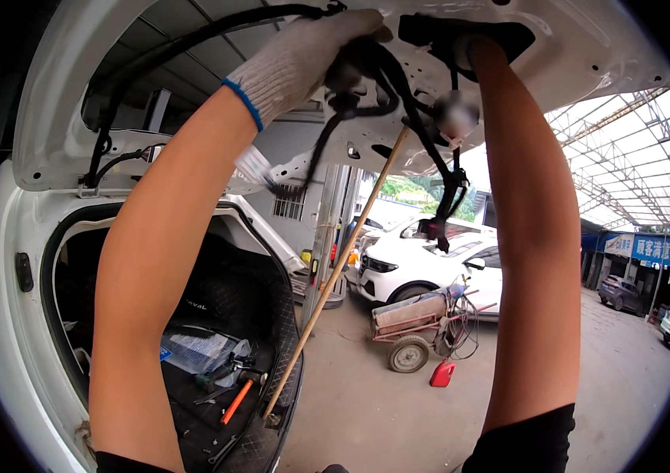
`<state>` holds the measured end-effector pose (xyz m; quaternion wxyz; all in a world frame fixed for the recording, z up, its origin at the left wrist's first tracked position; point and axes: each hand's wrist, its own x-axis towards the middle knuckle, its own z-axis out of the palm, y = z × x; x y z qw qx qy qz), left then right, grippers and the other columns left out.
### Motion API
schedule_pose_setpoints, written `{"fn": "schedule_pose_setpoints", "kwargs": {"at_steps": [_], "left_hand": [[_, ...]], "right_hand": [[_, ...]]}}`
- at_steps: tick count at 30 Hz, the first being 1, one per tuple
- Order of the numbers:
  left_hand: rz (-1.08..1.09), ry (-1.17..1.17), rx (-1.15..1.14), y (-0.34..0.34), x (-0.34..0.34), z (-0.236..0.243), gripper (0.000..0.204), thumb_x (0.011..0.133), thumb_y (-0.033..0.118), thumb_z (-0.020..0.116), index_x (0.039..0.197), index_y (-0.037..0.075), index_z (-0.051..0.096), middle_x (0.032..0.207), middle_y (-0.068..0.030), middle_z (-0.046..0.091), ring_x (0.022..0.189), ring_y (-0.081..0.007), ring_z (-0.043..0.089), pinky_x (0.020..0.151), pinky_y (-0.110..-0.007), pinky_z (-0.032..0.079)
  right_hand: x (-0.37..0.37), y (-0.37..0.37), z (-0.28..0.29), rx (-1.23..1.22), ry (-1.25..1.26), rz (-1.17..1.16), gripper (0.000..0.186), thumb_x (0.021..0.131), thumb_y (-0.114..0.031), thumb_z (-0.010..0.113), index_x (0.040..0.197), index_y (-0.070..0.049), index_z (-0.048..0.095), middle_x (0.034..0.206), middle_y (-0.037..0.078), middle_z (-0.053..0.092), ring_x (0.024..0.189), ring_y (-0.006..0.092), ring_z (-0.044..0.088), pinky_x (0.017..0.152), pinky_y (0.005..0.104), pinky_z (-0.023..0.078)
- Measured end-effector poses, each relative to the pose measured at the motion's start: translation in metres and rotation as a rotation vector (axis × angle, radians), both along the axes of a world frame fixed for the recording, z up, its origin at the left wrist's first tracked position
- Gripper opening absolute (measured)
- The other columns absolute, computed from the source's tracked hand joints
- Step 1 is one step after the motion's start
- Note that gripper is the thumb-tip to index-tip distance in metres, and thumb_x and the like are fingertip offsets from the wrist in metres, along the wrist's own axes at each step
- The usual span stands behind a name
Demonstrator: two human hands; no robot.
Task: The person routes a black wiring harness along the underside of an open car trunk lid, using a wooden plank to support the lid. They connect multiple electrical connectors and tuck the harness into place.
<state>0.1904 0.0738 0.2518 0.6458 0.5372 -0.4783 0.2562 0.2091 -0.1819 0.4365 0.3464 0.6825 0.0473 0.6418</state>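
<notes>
Gripped black wiring harness (386,79) with gloved left hand (311,55); right hand (473,43) buried inside white tailgate (587,47), grip impossible to tell.

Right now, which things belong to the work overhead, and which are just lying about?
In hand:
left hand on black wiring harness
right hand inside raised tailgate
wooden prop stick

Lying about:
tools in the boot
cart
red can
</notes>
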Motion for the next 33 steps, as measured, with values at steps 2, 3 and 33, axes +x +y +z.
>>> {"fn": "schedule_pose_setpoints", "kwargs": {"at_steps": [2,3,33], "left_hand": [[-0.04,-0.006,-0.011,0.006,-0.006,-0.002,0.034,0.102,0.034,0.057,0.104,0.003,0.07,0.076,-0.0074,0.07,0.054,-0.012,0.059,0.047,-0.026,0.045],[-0.127,0.031,0.038,0.015,-0.012,-0.005,0.032,0.102,0.032,0.057,0.104,0.003,0.07,0.076,-0.0072,0.07,0.055,-0.0125,0.061,0.048,-0.027,0.047],[-0.457,-0.522,-0.414,0.061,0.031,0.001,0.037,0.103,0.035,0.057,0.121,0.003,0.062,0.1,-0.0079,0.071,0.076,-0.0162,0.069,0.063,-0.029,0.057]], "right_hand": [[0.006,0.0,0.0,-0.003,0.039,-0.009,0.029,0.096,-0.021,0.05,0.116,-0.01,0.069,0.114,0.019,0.069,0.102,0.0287,0.067,0.089,0.0388,0.054],[0.009,0.0,0.001,-0.01,0.052,-0.014,0.029,0.096,-0.021,0.05,0.116,-0.01,0.069,0.113,0.019,0.07,0.102,0.0287,0.068,0.088,0.0387,0.054],[0.011,-0.048,0.014,-0.196,0.137,-0.168,0.025,0.094,-0.02,0.053,0.105,-0.006,0.071,0.099,0.015,0.072,0.088,0.0267,0.069,0.077,0.0371,0.056]]}}
